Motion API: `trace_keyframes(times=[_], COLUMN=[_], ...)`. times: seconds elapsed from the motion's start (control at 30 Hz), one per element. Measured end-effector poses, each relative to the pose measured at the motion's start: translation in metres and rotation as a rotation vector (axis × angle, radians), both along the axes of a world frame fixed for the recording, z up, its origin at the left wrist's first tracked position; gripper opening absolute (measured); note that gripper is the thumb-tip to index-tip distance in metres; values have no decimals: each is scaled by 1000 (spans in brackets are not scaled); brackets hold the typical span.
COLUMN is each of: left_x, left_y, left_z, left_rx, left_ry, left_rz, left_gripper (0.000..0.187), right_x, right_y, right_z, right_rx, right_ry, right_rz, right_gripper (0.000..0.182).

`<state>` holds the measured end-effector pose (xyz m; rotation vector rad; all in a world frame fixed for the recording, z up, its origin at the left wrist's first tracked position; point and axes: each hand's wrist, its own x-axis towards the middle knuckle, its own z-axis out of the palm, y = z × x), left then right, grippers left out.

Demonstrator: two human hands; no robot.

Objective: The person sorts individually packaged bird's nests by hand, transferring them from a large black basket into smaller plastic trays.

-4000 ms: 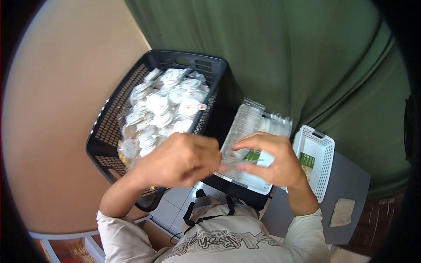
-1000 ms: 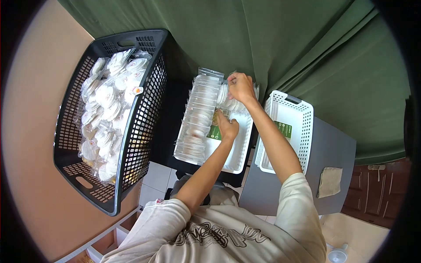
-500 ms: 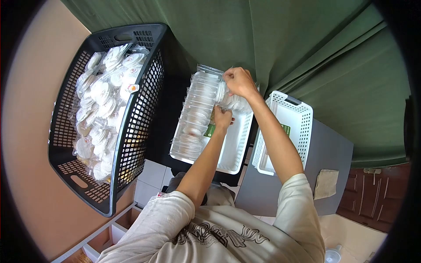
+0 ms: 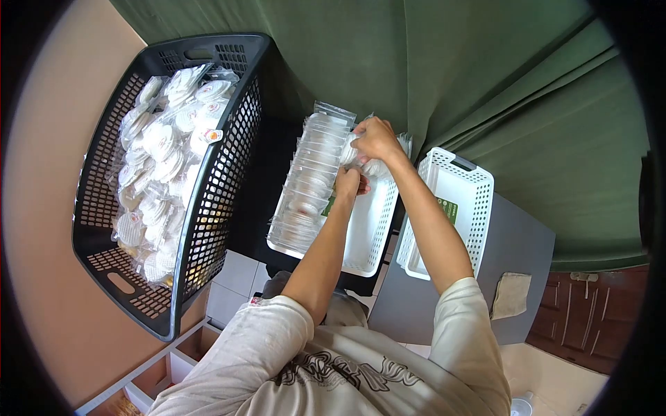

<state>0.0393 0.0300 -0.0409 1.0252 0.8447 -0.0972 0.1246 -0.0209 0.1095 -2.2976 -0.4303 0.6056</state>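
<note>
In the head view, a white plastic basket (image 4: 368,239) holds a long row of clear plastic packets (image 4: 312,184) along its left side. More packets with white round pads stand at its far right end. My right hand (image 4: 379,141) is over that far end, its fingers pinched on a clear packet of white round pads (image 4: 350,151). Just below and nearer to me, my left hand (image 4: 348,184) is closed at the lower edge of the same packet, its fingertips partly hidden. A green label shows beside my left wrist, inside the basket.
A large black basket (image 4: 182,277) heaped with bagged white round pads (image 4: 163,156) stands at the left. To the right, a second white basket (image 4: 479,208) with a green label sits on a grey table (image 4: 520,236), near a folded cloth (image 4: 511,295). A green curtain (image 4: 485,76) hangs behind.
My left hand has moved slightly up towards my right hand, and its fingers have curled in more. My right hand has shifted slightly down with the packet.
</note>
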Motion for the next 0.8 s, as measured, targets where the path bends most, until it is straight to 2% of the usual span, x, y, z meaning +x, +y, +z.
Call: trace_keyframes(times=[0.03, 0.07, 0.1, 0.13, 0.2, 0.23, 0.3, 0.33, 0.43, 0.47, 0.53, 0.6, 0.67, 0.8], left_x=[0, -1, -1, -1, 2, -1, -11, -16, -34, -37, -39, -34, -33, -33], left_y=[1, 1, 1, 0, -6, -12, -30, -36, -43, -41, -40, -37, -34, -31], left_z=[0, -1, -4, -6, -10, -2, 15, 18, 30, 32, 23, 19, 17, 19], left_rx=[1, -36, -73, -73, -235, -234, -91, -91, 192, 194, 194, 178, 161, 58], left_ry=[0, -26, -52, -51, -75, -75, -59, -57, 3, 2, -183, -174, -162, -101], left_rz=[3, -14, -31, -32, 62, 62, 271, 271, 229, 229, 170, 141, 118, 63], left_gripper=[22, 32, 43, 43, 46, 46, 49, 49, 76, 76, 87, 88, 89, 95], right_x=[-1, -3, -7, -10, -15, -17, -16, -17, -17, -17, -17, -14, -11, -4], right_y=[4, 7, 11, 16, 21, 22, 24, 25, 25, 25, 24, 24, 26, 25], right_z=[-1, -3, -2, -1, -1, -6, -15, -18, -22, -22, -29, -25, -11, -16], right_rx=[-21, -21, -101, -181, -270, -294, -317, -340, -393, -424, -452, -480, -532, -617], right_ry=[-33, -32, -168, -304, -332, -344, -356, -365, -369, -371, -420, -475, -282, -271], right_rz=[-20, -18, 23, 64, 82, 97, 112, 120, 134, 140, 131, 125, 188, 265], right_gripper=[29, 29, 26, 23, 19, 19, 19, 19, 22, 24, 25, 26, 29, 32])
